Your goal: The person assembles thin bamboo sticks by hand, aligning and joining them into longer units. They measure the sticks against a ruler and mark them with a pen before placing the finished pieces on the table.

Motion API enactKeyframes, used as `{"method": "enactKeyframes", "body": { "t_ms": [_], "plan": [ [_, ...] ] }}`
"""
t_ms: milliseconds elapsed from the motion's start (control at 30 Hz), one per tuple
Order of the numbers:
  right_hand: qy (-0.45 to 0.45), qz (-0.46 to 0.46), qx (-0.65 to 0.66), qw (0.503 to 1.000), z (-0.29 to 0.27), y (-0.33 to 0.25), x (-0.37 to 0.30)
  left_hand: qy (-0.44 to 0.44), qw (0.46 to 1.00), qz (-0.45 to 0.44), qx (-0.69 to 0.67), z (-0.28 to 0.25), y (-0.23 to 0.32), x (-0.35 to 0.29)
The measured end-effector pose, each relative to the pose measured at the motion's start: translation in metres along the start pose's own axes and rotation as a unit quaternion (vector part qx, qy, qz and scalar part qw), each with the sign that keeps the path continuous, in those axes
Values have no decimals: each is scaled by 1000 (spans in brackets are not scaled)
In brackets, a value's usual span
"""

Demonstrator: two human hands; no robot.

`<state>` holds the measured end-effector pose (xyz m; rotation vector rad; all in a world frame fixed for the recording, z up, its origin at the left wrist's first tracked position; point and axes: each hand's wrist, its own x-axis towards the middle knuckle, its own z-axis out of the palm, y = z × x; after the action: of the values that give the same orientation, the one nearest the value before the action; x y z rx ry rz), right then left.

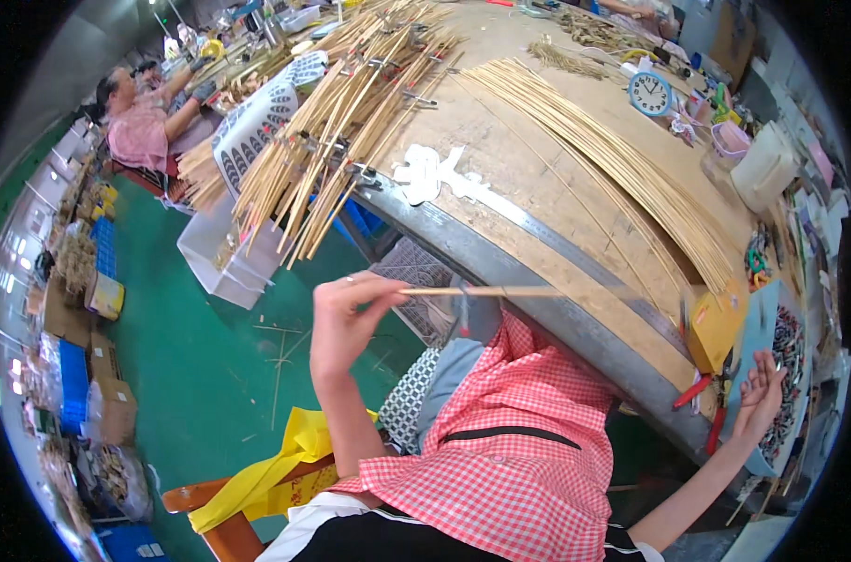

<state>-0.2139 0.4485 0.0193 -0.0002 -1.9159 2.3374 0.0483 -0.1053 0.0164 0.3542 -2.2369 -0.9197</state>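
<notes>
Between the thumb and fingers of my left hand (344, 323) is one end of a thin bamboo strip (482, 291). The strip points right across the table's front edge, and its far part is blurred. My right hand (761, 391) is at the far right, palm up with the fingers apart and loosely bent, and nothing shows in it. It reaches over the near side of a light blue tray (761, 332) filled with many small dark and red pieces. Beside that hand, red-handled pliers (693, 390) lie by a yellow holder (718, 328).
A long bundle of bamboo strips (603, 150) lies on the table (500, 159), near a metal ruler (557, 242). Clipped strips (351, 112) overhang the left edge above a white bin (224, 253). A blue clock (649, 93) stands behind. A co-worker (140, 131) sits far left.
</notes>
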Motion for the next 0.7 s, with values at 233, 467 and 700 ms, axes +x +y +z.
{"method": "enactKeyframes", "body": {
  "t_ms": [233, 467, 700],
  "plan": [
    [-46, -21, -67, 996, 26, 31, 5, 260, 956, -88, 104, -58, -65, 45],
    [-49, -19, -89, 995, 49, 35, -2, 287, 891, -173, 306, -101, -150, 111],
    [-69, -19, -110, 991, 74, 32, -16, 339, 897, 33, 281, -90, -135, 113]
  ]
}}
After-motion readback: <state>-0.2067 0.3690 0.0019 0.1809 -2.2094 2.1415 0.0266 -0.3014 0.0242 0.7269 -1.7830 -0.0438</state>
